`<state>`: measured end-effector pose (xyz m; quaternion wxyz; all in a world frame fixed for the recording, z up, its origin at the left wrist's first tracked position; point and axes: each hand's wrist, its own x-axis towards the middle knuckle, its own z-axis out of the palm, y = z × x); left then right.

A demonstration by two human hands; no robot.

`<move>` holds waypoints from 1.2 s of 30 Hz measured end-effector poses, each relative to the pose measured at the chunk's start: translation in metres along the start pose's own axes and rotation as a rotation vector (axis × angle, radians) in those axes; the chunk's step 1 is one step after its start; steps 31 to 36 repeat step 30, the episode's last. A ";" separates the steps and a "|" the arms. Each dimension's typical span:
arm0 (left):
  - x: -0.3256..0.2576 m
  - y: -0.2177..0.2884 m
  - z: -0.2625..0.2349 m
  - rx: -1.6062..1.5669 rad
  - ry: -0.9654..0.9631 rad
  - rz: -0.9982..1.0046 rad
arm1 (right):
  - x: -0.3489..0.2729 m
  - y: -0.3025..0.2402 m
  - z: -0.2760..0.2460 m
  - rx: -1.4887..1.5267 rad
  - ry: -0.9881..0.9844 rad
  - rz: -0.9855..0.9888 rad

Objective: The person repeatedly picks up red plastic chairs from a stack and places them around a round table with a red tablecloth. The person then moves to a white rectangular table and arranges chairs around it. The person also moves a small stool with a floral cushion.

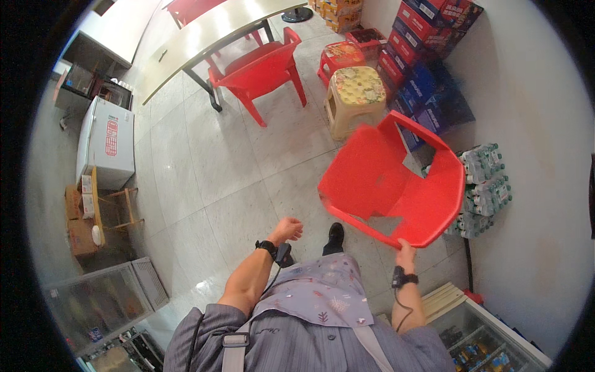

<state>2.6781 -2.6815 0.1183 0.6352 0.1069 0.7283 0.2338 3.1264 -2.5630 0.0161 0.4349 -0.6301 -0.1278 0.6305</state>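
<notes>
A red plastic armchair (378, 180) is tilted in front of me on the right. My right hand (406, 253) is closed round the near edge of its frame. In front of my body, my left hand (287, 230) hangs apart from the chair, holding nothing I can see. Its fingers are partly curled and slightly apart. Just beyond the held chair stand a yellow-topped plastic stool (357, 87) and a red stool (343, 57).
Water-bottle packs (486, 189) line the right wall, with stacked drink cartons (427, 43) farther back. Another red armchair (260, 68) stands at a long table (204, 34). At left are a white chest freezer (106, 146) and a small wooden table (98, 204). A glass-topped cooler (489, 335) stands near right.
</notes>
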 end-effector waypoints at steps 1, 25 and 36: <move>-0.005 -0.012 -0.004 0.000 0.003 -0.005 | -0.001 0.007 0.016 -0.040 0.020 0.039; -0.058 -0.154 -0.046 -0.713 0.224 0.026 | -0.143 0.100 0.270 -1.255 -1.492 0.312; -0.053 -0.138 -0.029 -1.018 0.169 0.155 | -0.067 0.087 0.252 -1.235 -1.237 0.487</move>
